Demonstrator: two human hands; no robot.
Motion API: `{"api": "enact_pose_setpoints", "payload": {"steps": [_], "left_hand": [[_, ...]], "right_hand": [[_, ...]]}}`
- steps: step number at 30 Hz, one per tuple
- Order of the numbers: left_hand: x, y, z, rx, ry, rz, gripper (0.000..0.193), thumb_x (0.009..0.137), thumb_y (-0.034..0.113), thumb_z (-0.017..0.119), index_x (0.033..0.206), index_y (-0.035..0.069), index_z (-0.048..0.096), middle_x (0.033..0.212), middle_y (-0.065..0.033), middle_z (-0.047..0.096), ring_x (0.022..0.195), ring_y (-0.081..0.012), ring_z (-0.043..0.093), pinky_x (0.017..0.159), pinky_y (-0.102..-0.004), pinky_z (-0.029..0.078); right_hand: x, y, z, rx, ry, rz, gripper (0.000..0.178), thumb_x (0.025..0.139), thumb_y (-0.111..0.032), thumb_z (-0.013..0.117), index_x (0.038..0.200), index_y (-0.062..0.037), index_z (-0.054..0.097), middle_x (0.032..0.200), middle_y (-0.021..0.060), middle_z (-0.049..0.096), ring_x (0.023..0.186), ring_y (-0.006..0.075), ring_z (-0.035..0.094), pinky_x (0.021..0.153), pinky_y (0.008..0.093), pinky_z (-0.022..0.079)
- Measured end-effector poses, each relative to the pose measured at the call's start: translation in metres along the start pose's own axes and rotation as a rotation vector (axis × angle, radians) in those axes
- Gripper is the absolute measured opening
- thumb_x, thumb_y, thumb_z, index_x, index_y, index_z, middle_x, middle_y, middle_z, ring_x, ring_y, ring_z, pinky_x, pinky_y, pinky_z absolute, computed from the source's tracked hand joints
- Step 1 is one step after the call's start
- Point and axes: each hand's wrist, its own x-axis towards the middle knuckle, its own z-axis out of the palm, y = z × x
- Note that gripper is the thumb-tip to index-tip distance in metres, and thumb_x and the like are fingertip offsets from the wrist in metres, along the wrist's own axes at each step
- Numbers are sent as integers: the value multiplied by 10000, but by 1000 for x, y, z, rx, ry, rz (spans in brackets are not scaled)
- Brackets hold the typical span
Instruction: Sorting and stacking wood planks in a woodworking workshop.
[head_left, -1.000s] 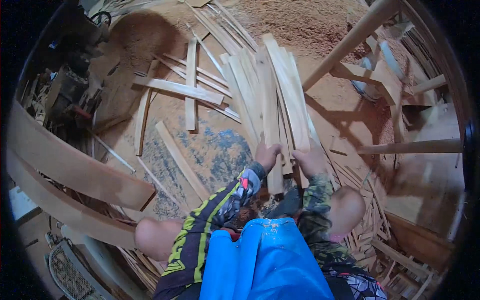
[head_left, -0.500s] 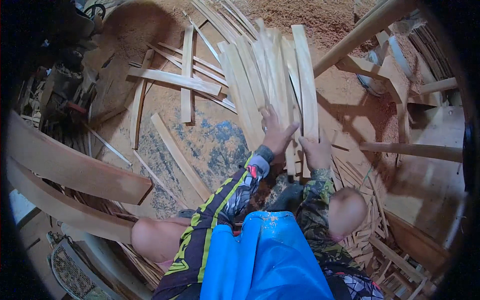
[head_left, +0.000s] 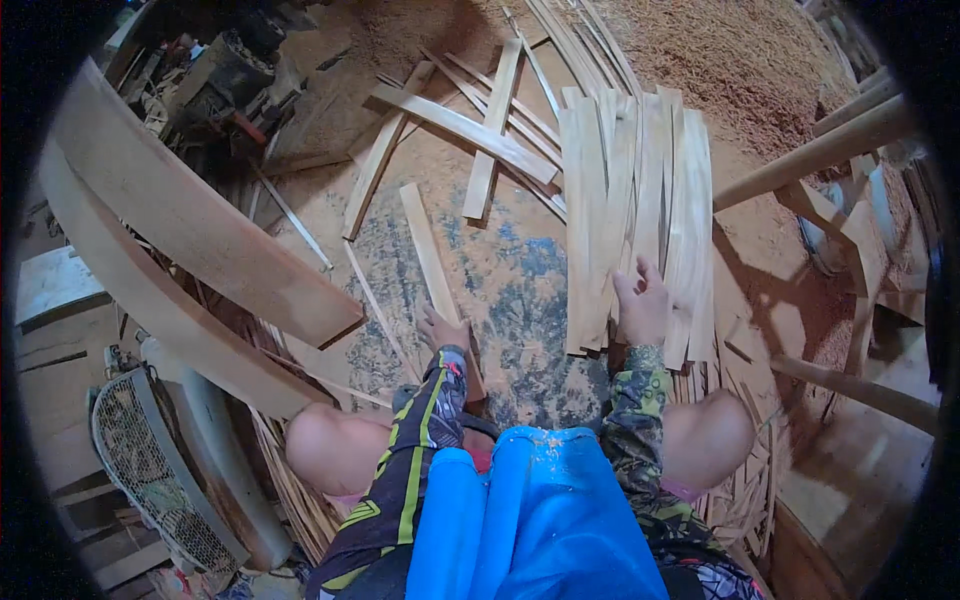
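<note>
My left hand (head_left: pixel 442 330) is closed across a pale wooden slat (head_left: pixel 428 250), fingers at one edge and thumb towards the other. The slat lies slantwise on the dusty floor, its lower end near my seat. My right hand (head_left: pixel 642 308) is over the near part of a fanned stack of wooden slats (head_left: pixel 590 215), fingers apart and nothing held. Whether its palm rests on the wood I cannot tell. The stack's slats lie roughly side by side, overlapping and pointing away from me.
Crossed slats (head_left: pixel 465 132) lie beyond my left hand. Two broad curved boards (head_left: pixel 200 220) reach in from the left, above a metal mesh guard (head_left: pixel 135 450). A wooden pole (head_left: pixel 815 150) slants in at the right. Sawdust (head_left: pixel 720 60) is heaped at the back.
My left hand has left the stack and moved left onto the single slat. My right hand has let go of the slat at the stack's right side. The view has swung left.
</note>
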Motion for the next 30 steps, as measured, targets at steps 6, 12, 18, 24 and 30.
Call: {"api": "enact_pose_setpoints", "payload": {"steps": [6,12,18,24,30], "left_hand": [[10,-7,5,-553,-60,-43,556,723,108,684,1237,-34,529,1043,-215,622,931,-340,639,850,-414,494],[-17,81,-14,-821,-79,144,592,704,145,694,1239,-52,532,1105,-193,589,994,-297,599,881,-389,483],[-91,227,-43,-1000,-585,455,771,754,254,757,1365,-63,410,1194,-225,541,1122,-338,540,999,-415,428],[-110,225,63,-212,-587,841,820,837,392,674,1494,68,306,1419,-286,408,1373,-483,241,1142,-478,231],[-132,231,79,-180,-673,945,732,860,407,644,1472,101,384,1438,-266,430,1419,-500,155,1167,-554,133]], "right_hand": [[-5,-23,23,338,-179,-28,600,853,-264,671,1337,43,495,1296,225,572,1197,322,552,1009,400,428],[-12,-34,32,286,-184,-28,557,874,-228,652,1344,25,494,1309,227,558,1220,343,539,1015,414,433],[-1,-41,-5,475,13,-42,493,897,-188,629,1324,28,508,1299,214,556,1225,324,532,1041,405,417],[14,-39,-37,629,239,100,396,906,-131,590,1255,47,531,1251,194,559,1172,290,537,955,410,463],[20,-25,-41,561,260,139,391,899,-129,587,1245,48,542,1219,190,564,1156,280,532,983,405,439]]}}
